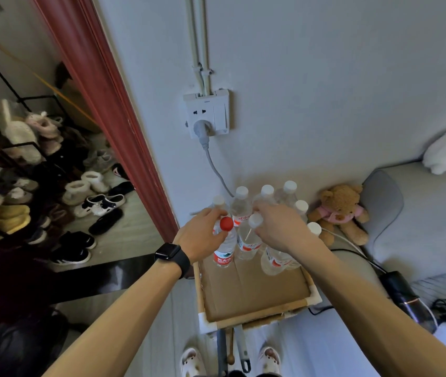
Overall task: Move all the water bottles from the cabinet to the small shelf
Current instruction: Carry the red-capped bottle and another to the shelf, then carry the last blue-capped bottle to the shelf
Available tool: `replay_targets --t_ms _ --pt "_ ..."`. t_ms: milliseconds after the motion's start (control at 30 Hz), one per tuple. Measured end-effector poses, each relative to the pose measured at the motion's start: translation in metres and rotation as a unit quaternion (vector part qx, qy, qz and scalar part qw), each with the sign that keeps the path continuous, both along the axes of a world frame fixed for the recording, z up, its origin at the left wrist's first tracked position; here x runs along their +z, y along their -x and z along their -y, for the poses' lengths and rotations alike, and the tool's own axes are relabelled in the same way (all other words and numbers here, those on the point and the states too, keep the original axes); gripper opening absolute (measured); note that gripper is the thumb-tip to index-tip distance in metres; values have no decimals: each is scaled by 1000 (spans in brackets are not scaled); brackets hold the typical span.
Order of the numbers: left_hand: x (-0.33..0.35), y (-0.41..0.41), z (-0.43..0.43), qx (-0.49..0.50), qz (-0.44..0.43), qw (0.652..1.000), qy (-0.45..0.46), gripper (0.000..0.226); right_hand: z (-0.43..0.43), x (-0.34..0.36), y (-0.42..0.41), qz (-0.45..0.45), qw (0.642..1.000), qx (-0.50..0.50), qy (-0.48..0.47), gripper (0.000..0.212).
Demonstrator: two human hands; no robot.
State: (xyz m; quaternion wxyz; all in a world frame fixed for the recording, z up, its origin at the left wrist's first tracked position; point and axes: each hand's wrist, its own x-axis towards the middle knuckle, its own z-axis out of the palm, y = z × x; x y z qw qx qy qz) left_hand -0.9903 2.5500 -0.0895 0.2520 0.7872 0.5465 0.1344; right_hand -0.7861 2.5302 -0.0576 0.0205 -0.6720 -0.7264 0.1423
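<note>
Bottles stood clustered on the small shelf. A red-capped bottle was held at the neck by the left hand; the right hand was closed around a white-capped bottle. Full bottles were judged heavy, smooth and rigid, best gripped below the cap.

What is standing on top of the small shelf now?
On the small shelf, lined with cardboard, stand white-capped bottles and one red-capped bottle. Both hands cover some, so no exact count.
</note>
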Motion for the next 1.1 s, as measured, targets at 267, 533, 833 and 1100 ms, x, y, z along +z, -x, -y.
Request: replay_targets --t_ms 267,533,833,1100 --pt "-16 27 16 22 20 999 -13 37 56 17 -31 -95 988 -56 -108 30" --pt "-32 48 68 67 -86 992 69 32 114 1 -33 -132 980 46 -139 22" --pt "-55 19 226 260 -119 950 124 37 146 -34 -34 -138 957 254 -29 28" --pt "-37 35 386 389 -145 905 93 39 208 -25 24 -133 898 419 -3 32"
